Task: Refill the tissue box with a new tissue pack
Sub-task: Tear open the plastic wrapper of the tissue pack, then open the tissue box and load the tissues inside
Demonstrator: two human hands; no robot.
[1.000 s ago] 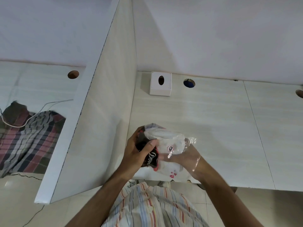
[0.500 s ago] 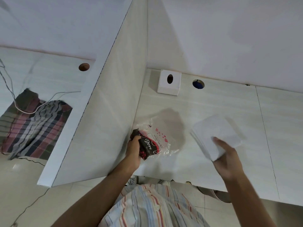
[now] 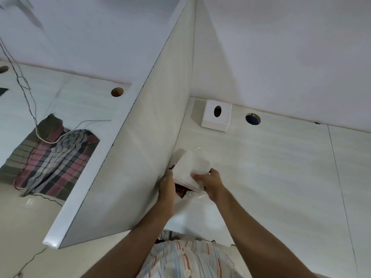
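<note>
Here the right hand (image 3: 210, 182) is clamped on a white stack of tissues (image 3: 191, 169), thumb over its near edge and fingers curled beneath, holding it tilted above the worktop (image 3: 271, 167). The left hand (image 3: 166, 186) is pressed flat against the stack's left side, fingers together; whether it also grips the wrapper cannot be told. Under the stack, partly hidden, lies the torn plastic wrapper (image 3: 183, 192) (clear film with a dark, red-dotted print), peeking out between the two hands. All of this sits just beside the upright divider panel (image 3: 140, 157) that bounds the worktop on the left. Farther back, against the rear wall and near the corner, the white tissue box (image 3: 215, 117) stands with its oval slot facing up, well apart from the hands. Just to its right is a round cable hole (image 3: 253, 118) in the worktop. Beyond the divider, a checked cloth (image 3: 52, 157) lies under a thin white cable (image 3: 60, 137).
</note>
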